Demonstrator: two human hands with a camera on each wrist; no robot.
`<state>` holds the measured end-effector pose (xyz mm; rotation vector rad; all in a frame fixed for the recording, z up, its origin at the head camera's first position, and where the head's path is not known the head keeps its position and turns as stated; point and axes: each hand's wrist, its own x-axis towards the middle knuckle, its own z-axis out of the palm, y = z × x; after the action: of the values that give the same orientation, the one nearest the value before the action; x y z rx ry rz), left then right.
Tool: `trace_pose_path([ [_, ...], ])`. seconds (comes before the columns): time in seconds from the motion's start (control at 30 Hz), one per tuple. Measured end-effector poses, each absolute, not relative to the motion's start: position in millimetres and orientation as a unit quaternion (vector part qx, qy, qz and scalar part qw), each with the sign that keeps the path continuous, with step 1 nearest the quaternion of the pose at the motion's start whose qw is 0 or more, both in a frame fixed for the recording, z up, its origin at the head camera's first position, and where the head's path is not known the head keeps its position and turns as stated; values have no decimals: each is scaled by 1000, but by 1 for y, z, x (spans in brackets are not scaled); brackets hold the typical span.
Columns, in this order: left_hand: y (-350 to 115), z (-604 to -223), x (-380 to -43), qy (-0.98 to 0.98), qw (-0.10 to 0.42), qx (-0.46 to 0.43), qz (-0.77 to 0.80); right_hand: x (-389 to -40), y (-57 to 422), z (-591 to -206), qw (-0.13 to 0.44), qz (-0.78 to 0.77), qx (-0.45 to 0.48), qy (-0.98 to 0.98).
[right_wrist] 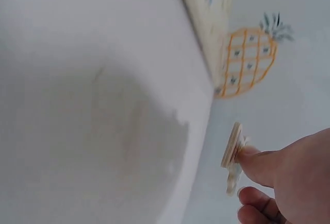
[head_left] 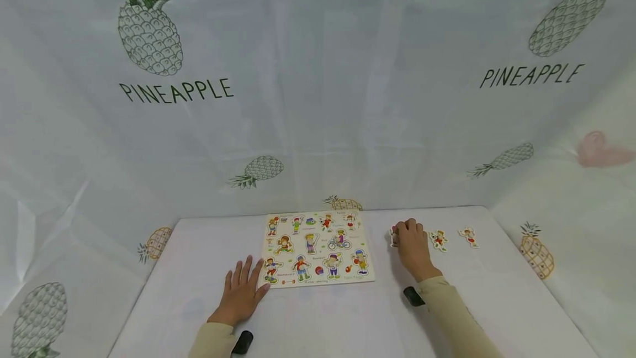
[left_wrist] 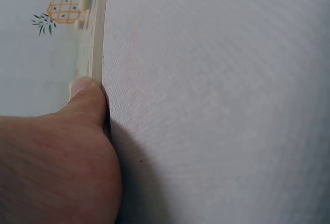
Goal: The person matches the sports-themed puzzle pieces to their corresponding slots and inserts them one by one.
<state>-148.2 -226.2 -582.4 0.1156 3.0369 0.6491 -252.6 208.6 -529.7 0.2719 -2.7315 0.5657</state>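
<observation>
A wooden peg puzzle board (head_left: 318,247) printed with sporty children lies on the white table, many of its figures in place. My left hand (head_left: 241,290) rests by its lower left corner with straight, spread fingers. In the left wrist view the thumb (left_wrist: 85,92) presses on the board's edge (left_wrist: 97,44). To the right of the board, my right hand (head_left: 413,245) pinches a wooden puzzle piece (right_wrist: 232,147), held above the table in the right wrist view. Most of that piece is hidden by the fingers in the head view.
Two loose puzzle pieces lie right of my right hand: a figure in red and green (head_left: 439,240) and a figure in red and white (head_left: 468,237). A pineapple-print curtain (head_left: 318,98) hangs behind the table's back edge and along both sides.
</observation>
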Motion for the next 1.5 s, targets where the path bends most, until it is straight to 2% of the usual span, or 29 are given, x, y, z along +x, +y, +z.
trace_pose_path([
  [0.4, -226, -587, -154, 980, 14, 40, 196, -255, 172, -524, 187, 228, 135, -946],
  [1.5, -226, -589, -151, 980, 10, 37, 193, -263, 93, -518, 193, 259, 213, -922],
])
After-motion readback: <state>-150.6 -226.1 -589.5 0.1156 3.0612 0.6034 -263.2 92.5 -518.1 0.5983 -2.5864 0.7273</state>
